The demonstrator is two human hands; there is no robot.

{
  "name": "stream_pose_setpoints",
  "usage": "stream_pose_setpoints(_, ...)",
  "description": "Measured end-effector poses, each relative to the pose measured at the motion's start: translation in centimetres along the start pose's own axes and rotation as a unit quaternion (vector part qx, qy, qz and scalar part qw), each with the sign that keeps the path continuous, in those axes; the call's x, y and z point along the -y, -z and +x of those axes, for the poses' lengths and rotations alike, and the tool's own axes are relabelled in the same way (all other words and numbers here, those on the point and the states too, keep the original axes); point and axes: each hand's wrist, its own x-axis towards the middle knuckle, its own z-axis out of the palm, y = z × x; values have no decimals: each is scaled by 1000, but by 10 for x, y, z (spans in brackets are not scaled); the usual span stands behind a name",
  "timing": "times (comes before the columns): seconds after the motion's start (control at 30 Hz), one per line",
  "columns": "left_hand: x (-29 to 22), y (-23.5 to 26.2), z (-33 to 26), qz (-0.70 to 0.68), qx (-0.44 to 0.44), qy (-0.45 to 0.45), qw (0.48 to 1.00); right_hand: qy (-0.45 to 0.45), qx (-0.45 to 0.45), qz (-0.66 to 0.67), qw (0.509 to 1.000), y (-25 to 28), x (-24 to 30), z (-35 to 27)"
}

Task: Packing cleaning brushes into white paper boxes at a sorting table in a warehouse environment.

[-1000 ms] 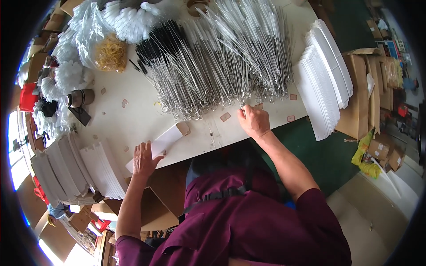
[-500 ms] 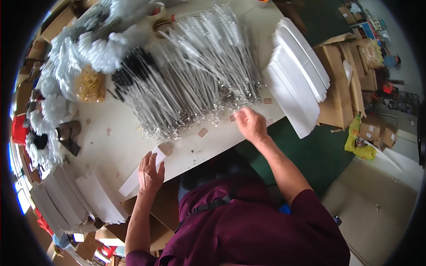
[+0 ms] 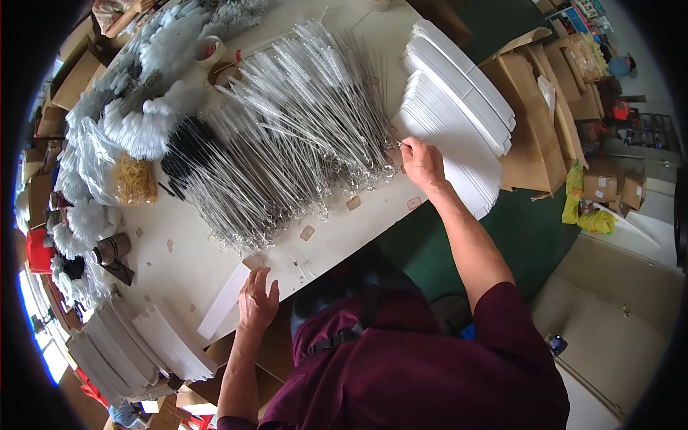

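Observation:
My right hand (image 3: 423, 163) is closed in a pinch at the right end of a spread of thin wire brushes (image 3: 308, 122), beside a stack of flat white cartons (image 3: 448, 129). A small shiny bit shows at its fingertips, too small to name. The brushes have pale bristles at the far end and wire loops at the near end. My left hand (image 3: 258, 301) is open, fingers apart, by the table's front edge. It rests beside a narrow white carton (image 3: 221, 302), whose far end lies near the fingertips.
Black-bristled brushes (image 3: 188, 147) lie left of the pale ones. Farther left are a bag of yellow bands (image 3: 136, 179), bundles of clear-wrapped items (image 3: 143, 122) and a dark cup (image 3: 112, 248). More white cartons (image 3: 143, 344) stand front left. An opened cardboard box (image 3: 527, 122) is at the right.
My right hand has moved right along the brush pile, from its near loops to its right end by the cartons. My left hand stays beside the narrow carton. The view has shifted slightly.

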Motion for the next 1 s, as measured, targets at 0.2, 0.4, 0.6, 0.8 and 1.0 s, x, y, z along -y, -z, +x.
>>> stream_pose_setpoints(0.2, -26, 3, 28, -25, -8, -26, 999, 9, -87, 106, 991, 12, 1, -9)
stream_pose_setpoints(0.4, -76, -13, 91, -170, 14, -44, 984, 81, -119, 207, 968, 27, 33, -19)
stream_pose_setpoints(0.6, -147, -36, 174, -429, 133, 90, 889, 201, -149, 149, 957, 33, 67, -39)
stream_pose_setpoints(0.8, -185, -45, 228, -545, 204, 126, 803, 205, -126, 137, 961, 30, 78, -49)
stream_pose_setpoints(1.0, -180, -41, 240, -484, 210, 130, 839, 241, -106, 186, 947, 40, 83, -42)
